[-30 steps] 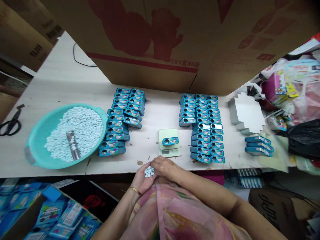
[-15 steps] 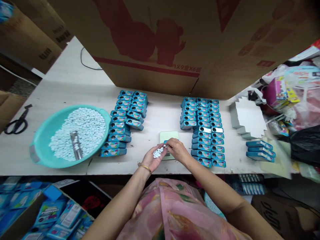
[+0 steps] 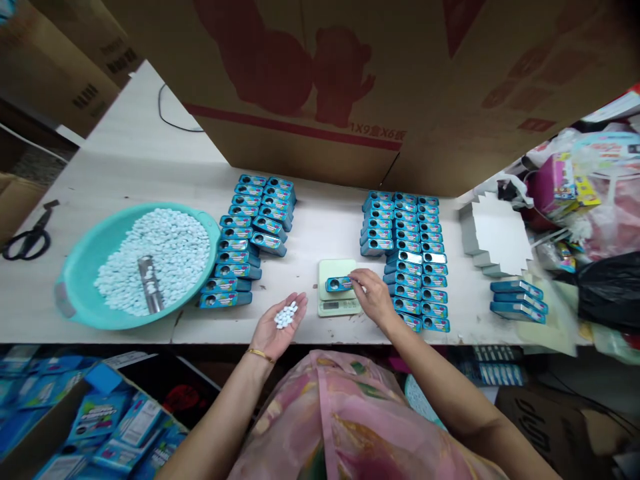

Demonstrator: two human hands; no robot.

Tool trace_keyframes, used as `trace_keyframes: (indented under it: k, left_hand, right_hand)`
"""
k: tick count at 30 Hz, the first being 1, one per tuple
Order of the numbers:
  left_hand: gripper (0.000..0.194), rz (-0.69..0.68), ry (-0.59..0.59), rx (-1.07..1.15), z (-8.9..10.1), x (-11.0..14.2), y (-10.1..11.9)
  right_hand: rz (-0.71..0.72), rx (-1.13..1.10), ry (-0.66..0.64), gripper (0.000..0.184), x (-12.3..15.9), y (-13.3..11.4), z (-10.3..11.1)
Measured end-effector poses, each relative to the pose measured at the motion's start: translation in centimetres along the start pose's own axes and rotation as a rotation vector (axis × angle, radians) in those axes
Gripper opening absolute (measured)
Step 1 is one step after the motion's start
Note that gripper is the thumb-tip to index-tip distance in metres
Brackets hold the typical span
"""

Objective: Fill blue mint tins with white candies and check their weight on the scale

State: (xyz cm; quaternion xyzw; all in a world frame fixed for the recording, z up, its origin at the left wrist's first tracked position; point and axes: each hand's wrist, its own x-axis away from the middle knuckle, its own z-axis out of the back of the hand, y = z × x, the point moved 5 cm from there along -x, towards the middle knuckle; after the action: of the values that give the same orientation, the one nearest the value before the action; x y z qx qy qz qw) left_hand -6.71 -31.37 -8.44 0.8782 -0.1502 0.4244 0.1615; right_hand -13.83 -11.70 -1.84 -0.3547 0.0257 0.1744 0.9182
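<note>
My left hand (image 3: 275, 330) is palm up in front of the table's edge, cupped under a small heap of pale blue-white tablets (image 3: 286, 315). On a pale green digital scale (image 3: 338, 267) lies a small blue tin (image 3: 339, 285) with a dark round spot at one end. The fingers of my right hand (image 3: 373, 298) pinch this tin at its right end. To the left, a turquoise basin (image 3: 80, 280) holds a large heap of the same tablets, with a metal scoop (image 3: 151, 283) lying on them.
Rows of blue tins stand left (image 3: 235, 270) and right (image 3: 407, 280) of the scale. Three more tins (image 3: 517, 303) lie farther right, near stacked white card (image 3: 500, 230). A big carton (image 3: 310, 153) borders the back. Black scissors (image 3: 30, 240) lie far left.
My left hand has moved left and down, away from the scale, with the tablets in its palm. My right hand has shifted slightly right, and the tin on the scale now shows.
</note>
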Motion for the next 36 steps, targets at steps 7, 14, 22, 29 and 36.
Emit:
trace_keyframes:
  k: [7,14,22,29,36]
  left_hand:
    - [0.026,0.026,-0.006,0.028,3.5,1.0,0.0]
    - [0.029,0.051,-0.050,0.017,3.7,1.4,-0.4]
    - [0.034,0.077,-0.040,0.022,3.4,1.6,-0.8]
    - [0.034,0.058,0.003,0.049,3.7,1.8,-0.1]
    - [0.041,-0.023,0.080,0.116,5.4,2.7,2.1]
  right_hand:
    - [-0.042,0.000,0.081,0.021,0.8,3.0,1.7]
    - [-0.026,0.048,-0.091,0.042,0.9,2.8,0.6]
    - [-0.034,0.091,-0.200,0.051,0.8,2.6,-1.0]
    - [-0.020,0.201,-0.292,0.047,0.3,2.5,-2.1]
    - [0.091,0.196,-0.343,0.034,-5.5,-3.2,-8.5]
